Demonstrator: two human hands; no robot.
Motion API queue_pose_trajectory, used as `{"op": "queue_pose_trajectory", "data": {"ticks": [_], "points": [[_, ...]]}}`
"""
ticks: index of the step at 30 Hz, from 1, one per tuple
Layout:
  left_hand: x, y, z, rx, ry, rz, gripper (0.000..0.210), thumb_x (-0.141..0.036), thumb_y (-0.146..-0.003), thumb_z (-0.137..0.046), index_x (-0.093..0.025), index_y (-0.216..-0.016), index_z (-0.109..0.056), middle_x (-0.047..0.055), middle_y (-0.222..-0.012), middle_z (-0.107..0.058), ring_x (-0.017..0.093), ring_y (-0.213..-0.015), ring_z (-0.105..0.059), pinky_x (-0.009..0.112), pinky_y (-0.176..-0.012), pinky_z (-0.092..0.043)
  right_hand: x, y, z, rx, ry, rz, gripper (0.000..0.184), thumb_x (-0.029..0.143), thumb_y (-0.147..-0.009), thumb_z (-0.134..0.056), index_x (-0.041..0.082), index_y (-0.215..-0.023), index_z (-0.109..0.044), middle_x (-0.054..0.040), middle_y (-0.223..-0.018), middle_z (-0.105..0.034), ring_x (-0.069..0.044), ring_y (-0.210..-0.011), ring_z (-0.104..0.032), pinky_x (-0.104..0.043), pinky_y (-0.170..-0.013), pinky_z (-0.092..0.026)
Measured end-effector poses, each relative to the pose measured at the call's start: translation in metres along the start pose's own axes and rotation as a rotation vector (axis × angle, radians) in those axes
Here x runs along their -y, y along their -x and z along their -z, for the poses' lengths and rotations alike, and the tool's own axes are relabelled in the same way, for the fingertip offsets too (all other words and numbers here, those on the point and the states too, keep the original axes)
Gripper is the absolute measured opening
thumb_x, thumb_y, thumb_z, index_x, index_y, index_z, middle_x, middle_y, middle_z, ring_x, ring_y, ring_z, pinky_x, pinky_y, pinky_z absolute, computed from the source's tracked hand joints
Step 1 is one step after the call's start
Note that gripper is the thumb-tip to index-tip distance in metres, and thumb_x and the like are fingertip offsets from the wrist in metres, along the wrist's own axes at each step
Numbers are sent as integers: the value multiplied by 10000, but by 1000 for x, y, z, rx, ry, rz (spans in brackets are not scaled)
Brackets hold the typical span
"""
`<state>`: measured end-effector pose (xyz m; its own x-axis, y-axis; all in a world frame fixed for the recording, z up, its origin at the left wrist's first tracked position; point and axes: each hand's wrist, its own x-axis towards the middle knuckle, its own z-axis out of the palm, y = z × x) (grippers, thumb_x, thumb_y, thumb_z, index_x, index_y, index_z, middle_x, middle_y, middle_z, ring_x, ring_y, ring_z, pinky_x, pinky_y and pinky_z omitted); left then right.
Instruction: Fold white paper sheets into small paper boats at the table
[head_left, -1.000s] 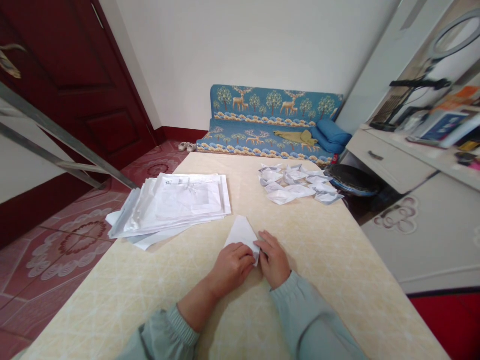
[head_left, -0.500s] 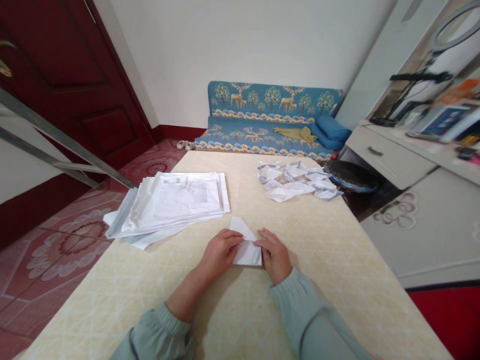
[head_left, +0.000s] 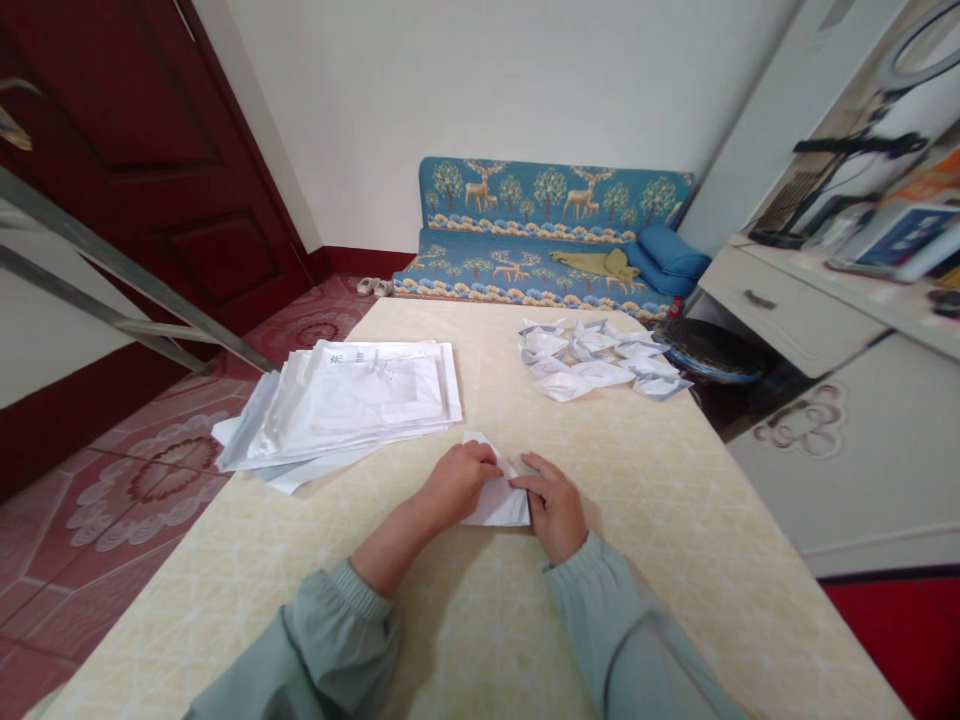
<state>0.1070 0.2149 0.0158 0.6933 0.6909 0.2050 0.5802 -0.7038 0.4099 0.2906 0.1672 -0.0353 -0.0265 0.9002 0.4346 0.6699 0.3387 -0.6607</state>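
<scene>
A small folded sheet of white paper (head_left: 499, 505) lies on the table in front of me, with a slanted upper right edge and a straight lower one. Curled over its left and middle part is my left hand (head_left: 459, 482), fingers closed and pressed onto the paper, hiding some of it. At the right edge, my right hand (head_left: 556, 505) grips the paper, thumb on top and other fingers along the side. Farther back on the right sit several folded paper shapes (head_left: 574, 378), set close together.
A stack of papers and clear sleeves (head_left: 375, 390) lies on the left of the pale patterned table (head_left: 480, 630). Beyond stands a blue deer-print sofa (head_left: 517, 240). A white cabinet (head_left: 840, 440) and a dark round stool (head_left: 709, 350) are at right, a metal frame (head_left: 142, 265) at left.
My left hand has shifted right and up over the paper, its fingers now more curled and covering the middle. My right hand stays at the right edge. The view has shifted slightly.
</scene>
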Motion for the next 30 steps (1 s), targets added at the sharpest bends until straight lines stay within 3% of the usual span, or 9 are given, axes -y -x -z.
{"op": "queue_pose_trajectory", "data": {"ticks": [5, 13, 17, 20, 25, 30], "points": [[3, -15, 6, 9, -57, -19, 229, -92, -782, -533, -231, -823, -709, 59, -1099, -609, 216, -1053, -515, 378, -918, -368, -1, 0, 0, 1, 21, 3, 324, 109, -803, -449, 241, -810, -745, -74, -1175, -619, -217, -1114, -551, -413, -964, -431], [8, -30, 11, 94, -144, 108, 300, -234, -669, -724, -238, -957, -639, 56, -992, -611, 230, -998, -526, 355, -895, -349, 1, 0, 1, -20, -13, -17, 335, 66, -737, -476, 240, -842, -742, -72, -1171, -615, -224, -1104, -549, -415, -955, -432], [10, -32, 15, 153, -127, 225, 298, -335, -595, -776, -224, -845, -657, 47, -855, -652, 232, -894, -569, 321, -811, -380, 2, -1, 5, -87, -67, -49, 378, 60, -675, -496, 216, -940, -715, -87, -1163, -615, -234, -1089, -550, -410, -950, -434], [11, -25, 16, 192, -107, 334, 186, -364, -646, -726, -214, -737, -664, 26, -731, -658, 190, -716, -591, 271, -663, -391, 1, -2, 12, -169, -156, -132, 355, 107, -757, -429, 197, -993, -678, -86, -1073, -654, -208, -1025, -586, -387, -923, -450], [6, -5, 8, 101, -48, 507, 187, -391, -727, -624, -210, -733, -670, 8, -683, -654, 144, -613, -572, 235, -532, -324, -2, -6, 18, -195, -313, -352, 334, 345, -873, -407, 147, -1038, -619, -89, -896, -696, -184, -780, -640, -316, -706, -519], [-6, 9, -7, 0, -34, 620, 210, -415, -749, -594, -218, -729, -661, 4, -681, -654, 150, -636, -576, 242, -539, -330, 3, -13, 15, -45, 17, -381, 392, 372, -711, -641, 195, -1061, -640, -63, -848, -697, -205, -713, -630, -324, -664, -500]]}}
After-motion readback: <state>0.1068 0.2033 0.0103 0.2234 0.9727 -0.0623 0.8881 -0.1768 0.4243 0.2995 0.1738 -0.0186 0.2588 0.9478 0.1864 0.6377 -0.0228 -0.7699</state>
